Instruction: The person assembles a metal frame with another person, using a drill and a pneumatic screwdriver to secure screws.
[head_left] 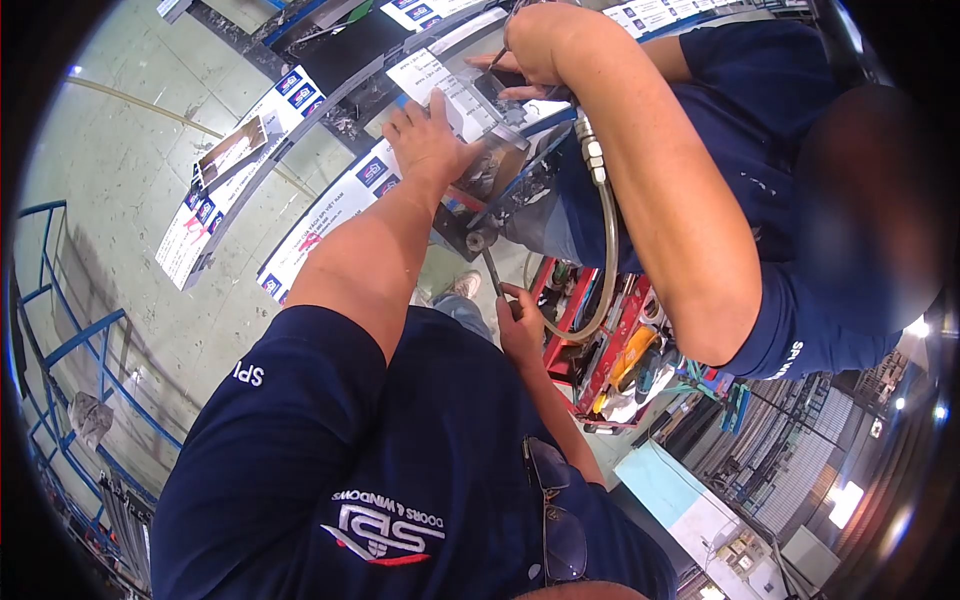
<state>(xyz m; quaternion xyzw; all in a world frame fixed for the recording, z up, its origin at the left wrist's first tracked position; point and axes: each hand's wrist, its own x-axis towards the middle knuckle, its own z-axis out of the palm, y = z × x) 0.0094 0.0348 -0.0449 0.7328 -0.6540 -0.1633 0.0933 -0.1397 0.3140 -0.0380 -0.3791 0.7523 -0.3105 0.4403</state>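
My left hand [428,143] lies with its fingers spread on a profile bar wrapped in white printed film [437,88]. Down near my waist, my right hand [522,328] is wrapped around the dark handle of a hammer [481,240], whose round head points up toward the work beside the bar. Across from me, a co-worker's hand [538,45] grips a thin dark tool [497,60] over the same bar. The co-worker's other hand [515,80] is partly hidden behind that arm, near the bar's end.
An air hose with a metal coupling [592,150] loops down beside the co-worker. Below it stands a red tool cart [590,360] full of tools. More film-covered profiles [240,165] lie at left, over the floor. Blue metal racks [85,340] stand at far left.
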